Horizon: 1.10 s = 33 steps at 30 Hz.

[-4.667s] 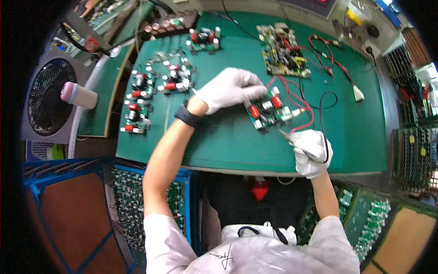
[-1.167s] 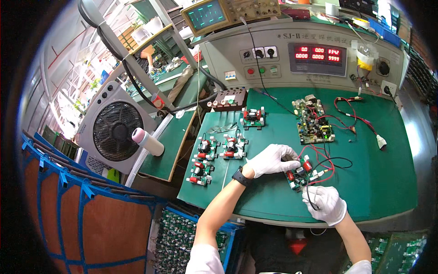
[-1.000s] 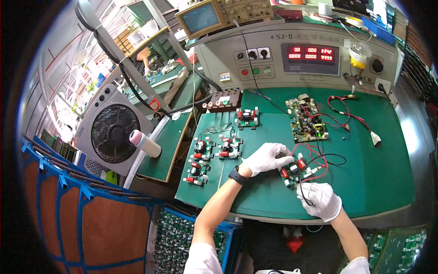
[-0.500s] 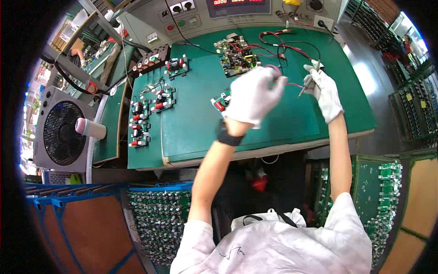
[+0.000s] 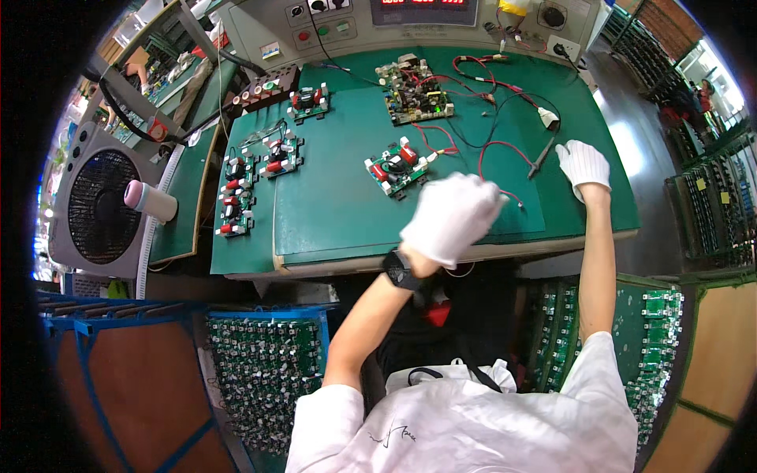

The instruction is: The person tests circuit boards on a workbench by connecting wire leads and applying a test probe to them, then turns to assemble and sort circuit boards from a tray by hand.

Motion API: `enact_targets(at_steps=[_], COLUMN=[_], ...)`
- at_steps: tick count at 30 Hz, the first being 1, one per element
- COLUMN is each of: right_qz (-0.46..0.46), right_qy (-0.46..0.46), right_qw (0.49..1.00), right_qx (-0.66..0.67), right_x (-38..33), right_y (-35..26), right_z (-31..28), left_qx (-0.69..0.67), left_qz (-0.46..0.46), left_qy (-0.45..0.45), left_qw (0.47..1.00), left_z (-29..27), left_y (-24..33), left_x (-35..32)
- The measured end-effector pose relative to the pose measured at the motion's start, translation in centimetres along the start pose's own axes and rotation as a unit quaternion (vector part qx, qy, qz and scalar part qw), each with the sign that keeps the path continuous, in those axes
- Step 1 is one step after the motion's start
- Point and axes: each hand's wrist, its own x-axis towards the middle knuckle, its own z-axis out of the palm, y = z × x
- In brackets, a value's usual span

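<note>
My left hand [image 5: 455,218], in a white glove, hovers near the table's front edge with its fingers curled in. What it holds, if anything, is hidden; a thin red wire [image 5: 512,194] shows just past its fingers. Beyond it to the left sits a small green circuit board [image 5: 397,167] with red and black parts. My right hand [image 5: 585,164], also gloved, rests open on the right side of the table. Left of that hand, apart from it, lies a grey test probe [image 5: 539,158] on a red lead. A larger populated circuit board [image 5: 415,93] lies at the back.
Several small boards [image 5: 281,154] stand along the green mat's left side. A test console [image 5: 426,35] with a red display backs the table [image 5: 331,213]. Further left are a fan [image 5: 109,206] and a pink-capped bottle [image 5: 151,200]. Board racks [image 5: 268,378] flank me below.
My right hand has let go of the probe, which now lies on the table, and has moved slightly right. My left hand has come nearer the front edge, uncovering the small board.
</note>
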Motion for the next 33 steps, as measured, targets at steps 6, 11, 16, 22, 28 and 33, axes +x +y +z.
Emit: enact_targets(at_steps=[6,11,16,22,28,33], right_qz=[-0.271,-0.422,-0.466,-0.484,-0.448,-0.385], right_qy=[0.226,0.196,0.198,0.191,0.236,0.204], right_qw=[0.886,0.85,0.816,0.806,0.814,0.859], right_qx=[0.301,0.247,0.279,0.284,0.285,0.268], right_x=[-2.0,-0.4,0.6,0.6,1.6,-1.3], right_y=[-11.9,-17.5,-19.0,-18.9,-16.0,-13.9], right_z=[-6.4,-6.9,-5.8,-4.9,-5.0,-4.6], left_qx=[0.035,0.04,0.012,0.015,0.0,-0.044], left_qz=[-0.029,0.048,0.043,0.048,0.035,-0.028], left_qy=[0.126,0.117,0.117,0.114,0.12,0.138], left_qw=[0.991,0.991,0.992,0.992,0.992,0.989], left_z=[-4.3,-2.8,-1.5,-1.2,-2.2,-3.8], left_y=[-8.6,-11.2,-11.8,-11.7,-11.7,-11.1], left_x=[-2.2,-2.5,-2.8,-2.8,-3.1,-3.4])
